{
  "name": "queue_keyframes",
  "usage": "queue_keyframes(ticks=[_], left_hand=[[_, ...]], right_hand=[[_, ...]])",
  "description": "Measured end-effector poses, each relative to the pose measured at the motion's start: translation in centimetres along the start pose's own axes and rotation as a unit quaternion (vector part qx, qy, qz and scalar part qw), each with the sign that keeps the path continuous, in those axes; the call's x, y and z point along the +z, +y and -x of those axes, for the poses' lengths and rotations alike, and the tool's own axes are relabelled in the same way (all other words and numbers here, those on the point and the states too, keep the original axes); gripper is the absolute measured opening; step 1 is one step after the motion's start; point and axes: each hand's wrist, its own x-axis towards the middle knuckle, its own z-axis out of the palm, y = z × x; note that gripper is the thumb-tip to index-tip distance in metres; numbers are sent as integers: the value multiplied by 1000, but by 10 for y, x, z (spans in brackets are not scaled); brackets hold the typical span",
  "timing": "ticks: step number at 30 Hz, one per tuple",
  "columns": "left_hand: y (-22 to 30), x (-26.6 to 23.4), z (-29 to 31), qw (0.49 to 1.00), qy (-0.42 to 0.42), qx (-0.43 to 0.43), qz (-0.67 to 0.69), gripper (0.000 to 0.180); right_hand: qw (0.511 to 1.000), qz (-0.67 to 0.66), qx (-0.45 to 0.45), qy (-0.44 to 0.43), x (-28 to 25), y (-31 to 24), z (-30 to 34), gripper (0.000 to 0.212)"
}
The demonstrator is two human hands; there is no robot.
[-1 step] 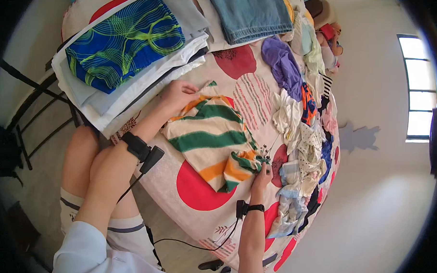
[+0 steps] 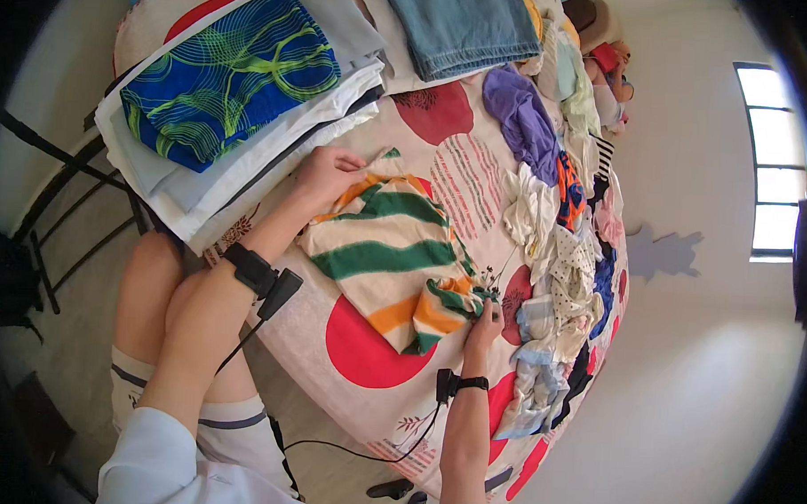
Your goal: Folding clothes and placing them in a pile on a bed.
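Note:
A cream shirt with green and orange stripes [image 2: 386,256] lies spread on the patterned bedspread [image 2: 307,333] in front of me. My left hand [image 2: 331,174] is at its far left corner, with the fingers closed on the orange-edged cloth. At the shirt's right side, my right hand [image 2: 484,329] pinches a bunched green-and-orange end that looks like a sleeve. The cloth near that hand is folded over and crumpled, while the middle lies fairly flat. Both wrists wear black straps with small devices.
Folded clothes make a stack [image 2: 170,186] at the far left, topped by blue-and-green patterned shorts [image 2: 232,77]. Folded denim [image 2: 464,32] lies beyond. A long heap of loose clothes [image 2: 567,275] runs along the right. A black cable [image 2: 352,457] hangs near my legs.

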Motion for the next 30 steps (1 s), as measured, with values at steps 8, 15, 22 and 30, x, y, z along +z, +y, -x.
queue_keyframes(ticks=[8, 15, 22, 30], left_hand=[[42, 6, 43, 966, 63, 141, -208, 15], [40, 13, 68, 904, 12, 134, -406, 21], [45, 26, 69, 889, -4, 145, -435, 28], [35, 30, 73, 886, 12, 78, -457, 29]], right_hand=[[1000, 30, -10, 0, -7, 7, -2, 26], [999, 26, -25, 13, -6, 7, -5, 23], [998, 27, -59, 15, 0, 9, -2, 24], [997, 42, -59, 3, -10, 16, -8, 25]])
